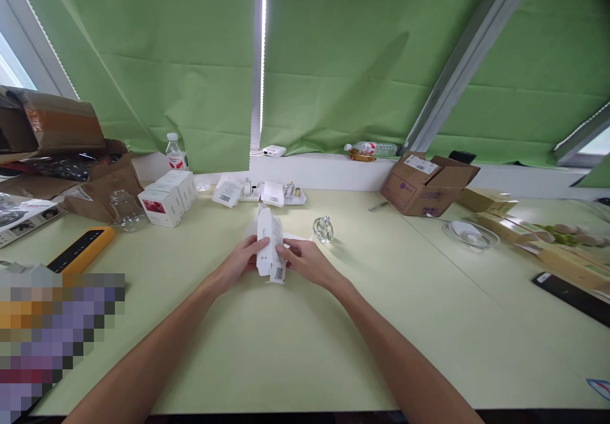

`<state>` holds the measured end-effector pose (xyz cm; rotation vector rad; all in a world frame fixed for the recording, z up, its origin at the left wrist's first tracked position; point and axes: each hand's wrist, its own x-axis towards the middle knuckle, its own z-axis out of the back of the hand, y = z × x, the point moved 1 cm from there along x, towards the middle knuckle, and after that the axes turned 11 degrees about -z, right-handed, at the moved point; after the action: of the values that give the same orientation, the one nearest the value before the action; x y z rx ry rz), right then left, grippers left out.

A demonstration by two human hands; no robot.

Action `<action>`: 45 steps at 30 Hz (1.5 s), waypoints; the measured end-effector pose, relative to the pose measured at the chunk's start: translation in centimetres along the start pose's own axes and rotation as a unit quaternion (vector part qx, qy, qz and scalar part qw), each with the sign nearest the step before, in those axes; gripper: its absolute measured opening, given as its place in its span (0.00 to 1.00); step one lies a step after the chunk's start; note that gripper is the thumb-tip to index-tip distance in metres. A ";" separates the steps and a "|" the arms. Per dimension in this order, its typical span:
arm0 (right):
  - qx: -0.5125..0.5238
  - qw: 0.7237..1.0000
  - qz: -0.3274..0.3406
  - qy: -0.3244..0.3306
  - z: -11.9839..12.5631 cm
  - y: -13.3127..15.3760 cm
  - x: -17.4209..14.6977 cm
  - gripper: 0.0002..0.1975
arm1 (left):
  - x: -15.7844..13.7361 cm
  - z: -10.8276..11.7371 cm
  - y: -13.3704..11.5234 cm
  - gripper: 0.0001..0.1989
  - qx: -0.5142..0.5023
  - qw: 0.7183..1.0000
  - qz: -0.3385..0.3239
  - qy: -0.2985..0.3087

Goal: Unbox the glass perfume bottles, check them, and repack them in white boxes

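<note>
My left hand (245,255) and my right hand (305,260) hold a small white carton (267,246) between them, just above the table. The carton stands on end, its lower flap hanging out, and a barcode shows near the bottom. Fingers of both hands are closed on its sides. Behind the carton, a white piece of card or paper is partly hidden by it and my right hand. A round clear glass bottle (323,229) rests on the table to the right of my right hand, apart from it.
White boxes (164,201) and a clear plastic jar (128,211) stand at the left. Flattened cartons (229,191) and small bottles (288,189) line the back. An orange power strip (83,249) lies left; a cardboard box (414,185), coiled white cable (469,233) and black phone (572,297) sit right.
</note>
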<state>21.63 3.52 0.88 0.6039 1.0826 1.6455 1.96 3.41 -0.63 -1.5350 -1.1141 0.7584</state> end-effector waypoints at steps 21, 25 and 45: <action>-0.010 1.000 -0.006 -0.003 0.0 0.0 0.0 0.25 | 0.0 -0.2 -0.2 0.24 0.016 1.000 0.005 -0.003; -0.024 1.000 -0.002 -0.012 0.0 0.1 0.0 0.26 | 0.0 -0.3 -0.2 0.25 0.014 1.000 0.002 -0.003; -0.038 0.999 0.002 -0.023 0.1 0.2 -0.1 0.26 | 0.1 -0.2 0.0 0.24 0.009 1.000 -0.002 -0.005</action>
<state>21.67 3.41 1.09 0.5911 0.9820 1.6602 2.17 3.41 -0.56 -1.5157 -1.1147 0.7725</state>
